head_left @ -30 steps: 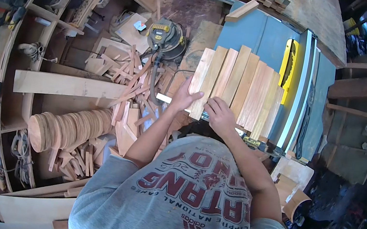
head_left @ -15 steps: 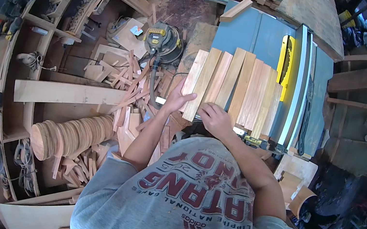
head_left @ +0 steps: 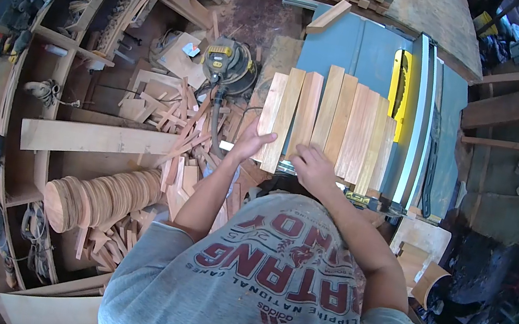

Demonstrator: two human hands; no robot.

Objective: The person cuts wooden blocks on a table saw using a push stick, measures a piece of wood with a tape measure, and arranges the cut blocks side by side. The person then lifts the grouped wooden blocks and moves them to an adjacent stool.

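A row of several wooden strips (head_left: 355,134) lies side by side on the blue table saw top (head_left: 333,44), their far ends uneven. My left hand (head_left: 253,144) grips the left edge of the row, its thumb over the pale outermost strip (head_left: 272,105). At the near end, the bent fingers of my right hand (head_left: 314,168) close on a pinkish-brown strip (head_left: 308,105); its fingertips are partly hidden. A narrow gap shows between this strip and the one to its left.
Right of the strips stand a yellow blade guard (head_left: 400,83) and a metal rip fence (head_left: 413,123). One loose wood piece (head_left: 329,17) lies at the saw's far edge. A shop vacuum (head_left: 225,60), offcuts (head_left: 175,105) and a row of round wood discs (head_left: 102,197) are leftward.
My right hand has shifted slightly right with the middle strips. The gap further right has closed, while one has opened near the left strips. My left hand stays at the row's left edge.
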